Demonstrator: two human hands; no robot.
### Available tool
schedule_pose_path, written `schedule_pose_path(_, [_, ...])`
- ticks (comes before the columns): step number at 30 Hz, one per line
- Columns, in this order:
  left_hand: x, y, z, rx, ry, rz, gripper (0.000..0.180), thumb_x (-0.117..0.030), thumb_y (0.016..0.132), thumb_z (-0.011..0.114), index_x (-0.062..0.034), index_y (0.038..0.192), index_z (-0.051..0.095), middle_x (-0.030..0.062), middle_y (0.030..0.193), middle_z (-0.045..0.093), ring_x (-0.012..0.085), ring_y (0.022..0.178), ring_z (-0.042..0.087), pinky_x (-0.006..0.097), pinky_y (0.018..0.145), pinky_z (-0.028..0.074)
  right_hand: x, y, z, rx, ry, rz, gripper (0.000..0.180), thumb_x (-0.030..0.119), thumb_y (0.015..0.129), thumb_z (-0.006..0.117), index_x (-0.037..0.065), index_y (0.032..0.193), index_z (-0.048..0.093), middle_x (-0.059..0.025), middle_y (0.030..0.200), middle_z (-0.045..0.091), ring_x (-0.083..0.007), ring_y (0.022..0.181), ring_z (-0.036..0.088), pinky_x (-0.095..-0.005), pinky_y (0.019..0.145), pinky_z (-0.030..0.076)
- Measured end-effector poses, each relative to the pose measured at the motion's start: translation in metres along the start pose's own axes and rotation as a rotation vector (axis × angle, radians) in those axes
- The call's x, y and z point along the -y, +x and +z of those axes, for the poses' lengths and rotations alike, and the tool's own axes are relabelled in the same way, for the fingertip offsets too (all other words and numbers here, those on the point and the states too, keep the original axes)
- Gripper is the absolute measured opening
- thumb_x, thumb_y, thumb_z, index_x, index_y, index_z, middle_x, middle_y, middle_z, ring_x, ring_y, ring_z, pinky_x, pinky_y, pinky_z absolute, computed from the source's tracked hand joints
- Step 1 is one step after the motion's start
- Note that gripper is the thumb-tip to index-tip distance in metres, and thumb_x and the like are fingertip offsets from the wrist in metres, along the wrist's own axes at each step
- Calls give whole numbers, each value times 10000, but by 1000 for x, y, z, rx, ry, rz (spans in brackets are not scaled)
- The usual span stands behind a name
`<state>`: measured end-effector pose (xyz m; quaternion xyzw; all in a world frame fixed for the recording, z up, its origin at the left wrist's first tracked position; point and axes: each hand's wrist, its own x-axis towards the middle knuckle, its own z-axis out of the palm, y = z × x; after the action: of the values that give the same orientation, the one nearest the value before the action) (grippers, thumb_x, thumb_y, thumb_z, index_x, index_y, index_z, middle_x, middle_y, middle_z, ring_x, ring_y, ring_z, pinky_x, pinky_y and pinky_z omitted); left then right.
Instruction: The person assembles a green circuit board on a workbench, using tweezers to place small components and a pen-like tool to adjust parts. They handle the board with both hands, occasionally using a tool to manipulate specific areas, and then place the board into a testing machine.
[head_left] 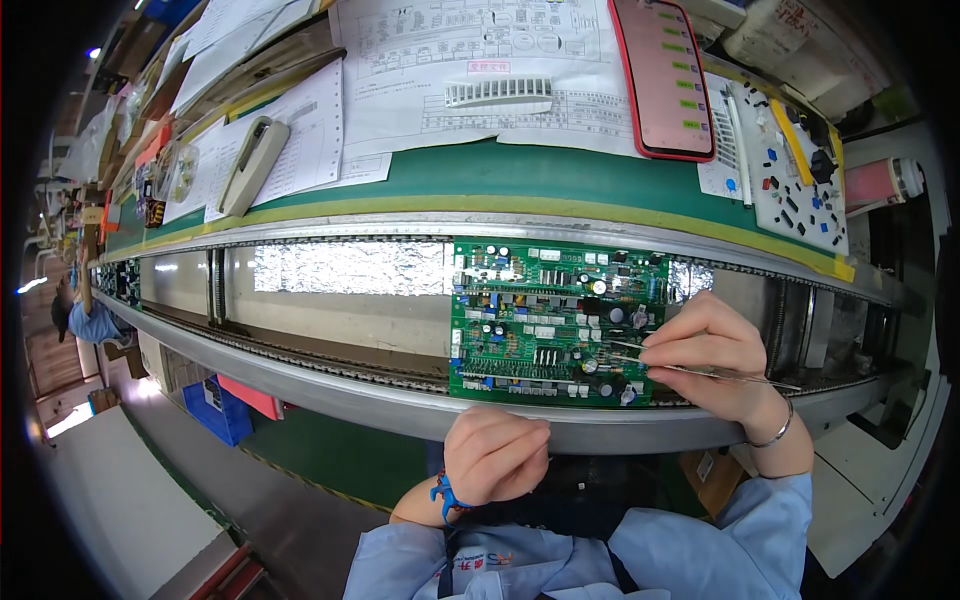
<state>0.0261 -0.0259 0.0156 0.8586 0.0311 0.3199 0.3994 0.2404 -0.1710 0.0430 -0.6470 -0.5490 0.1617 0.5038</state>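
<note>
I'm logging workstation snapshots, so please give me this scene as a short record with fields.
Right hand: holds slim silver metal tweezers, tips over the board
Board: green rectangular circuit board crowded with components
Left hand: fingers curled, no held thing visible, beside the near grey metal rail
Far side: red-edged rectangular phone; white printed paper
Far right: long yellow tool among small loose parts

Left of the circuit board (pixel 560 333), the gap between front rail (pixel 600 428) and back rail (pixel 380 228) gives a hand room to pass. The right hand (pixel 715 350) and its tweezers (pixel 715 375) block the board's right side; the left hand (pixel 495 455) obstructs its front. Behind, the tabletop's green strip (pixel 480 180) offers passage — bounded rightward by phone (pixel 672 90) and parts tray (pixel 768 208).
</note>
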Motion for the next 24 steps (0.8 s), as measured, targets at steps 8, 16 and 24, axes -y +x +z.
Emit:
schedule_pose_path(8, [1, -4, 1, -27, -18, -6, 284, 3, 736, 648, -61, 1010, 615, 51, 905, 659, 200, 750, 595, 291, 645, 482, 4, -2, -8, -88, -70, 65, 279, -65, 681, 717, 53, 934, 704, -49, 770, 598, -171, 666, 549, -256, 589, 419])
schedule_pose_path(16, [1, -1, 1, -53, -12, -3, 337, 47, 664, 700, -53, 980, 639, 50, 906, 656, 204, 757, 607, 292, 648, 489, -12, 14, -66, -560, -351, 379, 210, 96, 948, 439, 10, 1095, 563, -96, 987, 552, -146, 876, 525, -304, 816, 401])
schedule_pose_path(24, [2, 1, 5, -90, -22, 31, 331, 52, 656, 706, -48, 966, 643, 53, 888, 654, 215, 733, 609, 297, 632, 490, -65, 8, -144, -178, -1372, 199, 219, 1, 783, 518, 83, 981, 561, -85, 922, 523, -294, 934, 506, -376, 810, 381])
